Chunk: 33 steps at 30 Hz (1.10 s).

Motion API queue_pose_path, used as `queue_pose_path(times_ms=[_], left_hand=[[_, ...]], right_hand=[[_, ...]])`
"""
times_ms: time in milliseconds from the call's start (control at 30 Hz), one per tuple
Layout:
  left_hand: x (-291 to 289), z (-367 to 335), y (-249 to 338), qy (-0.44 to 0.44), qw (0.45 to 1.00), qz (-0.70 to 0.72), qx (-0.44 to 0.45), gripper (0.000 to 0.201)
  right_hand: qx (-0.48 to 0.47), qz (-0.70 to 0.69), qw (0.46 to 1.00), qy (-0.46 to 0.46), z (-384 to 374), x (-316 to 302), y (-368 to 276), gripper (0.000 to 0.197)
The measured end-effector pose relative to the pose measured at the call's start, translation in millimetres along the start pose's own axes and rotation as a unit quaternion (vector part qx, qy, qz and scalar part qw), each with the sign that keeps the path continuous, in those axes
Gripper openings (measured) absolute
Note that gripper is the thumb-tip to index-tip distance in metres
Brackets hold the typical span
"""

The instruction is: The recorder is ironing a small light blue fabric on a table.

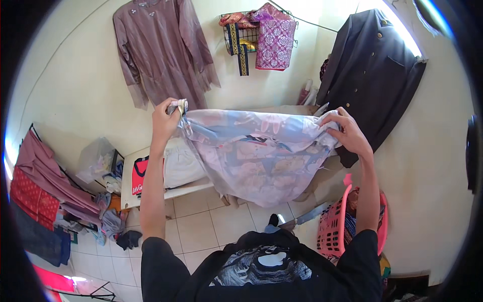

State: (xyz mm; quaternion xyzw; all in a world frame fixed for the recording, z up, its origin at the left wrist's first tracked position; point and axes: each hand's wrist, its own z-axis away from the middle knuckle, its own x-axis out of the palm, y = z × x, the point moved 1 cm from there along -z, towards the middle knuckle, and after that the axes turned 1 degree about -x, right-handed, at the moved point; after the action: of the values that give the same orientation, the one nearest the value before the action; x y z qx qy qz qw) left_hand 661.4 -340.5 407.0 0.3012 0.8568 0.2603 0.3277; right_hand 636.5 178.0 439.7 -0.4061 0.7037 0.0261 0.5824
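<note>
Above the black shirt (261, 267), both hands pinch a pale printed cloth (256, 156). The left hand (166, 118) and right hand (344, 132) clamp its top corners; it looks light, limp and best held there.

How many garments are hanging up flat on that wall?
2: a mauve sheer long-sleeved dress at upper left, and a dark navy buttoned jacket at upper right. More clothes drape a rack at far left, not counted.
</note>
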Motion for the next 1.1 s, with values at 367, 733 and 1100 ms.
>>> queue_pose_path(times_ms=[367, 733, 1100], left_hand=[[-6.6, 21.8, -18.3, -0.173, 0.820, 0.499, -0.219, 0.014], [-6.4, 69.4, 28.4, -0.477, 0.877, 0.015, -0.056, 0.063], [36.5, 72.8, -80.0, -0.268, 0.934, 0.099, -0.214, 0.020]], right_hand=[[0.061, -0.460, 0.851, 0.245, 35.0, 27.8, 73.5, 0.021], [0.009, -0.210, 0.974, 0.086, 56.5, 0.7, 43.8, 0.021], [0.097, -0.321, 0.918, 0.211, 31.9, 13.6, 111.1, 0.020]])
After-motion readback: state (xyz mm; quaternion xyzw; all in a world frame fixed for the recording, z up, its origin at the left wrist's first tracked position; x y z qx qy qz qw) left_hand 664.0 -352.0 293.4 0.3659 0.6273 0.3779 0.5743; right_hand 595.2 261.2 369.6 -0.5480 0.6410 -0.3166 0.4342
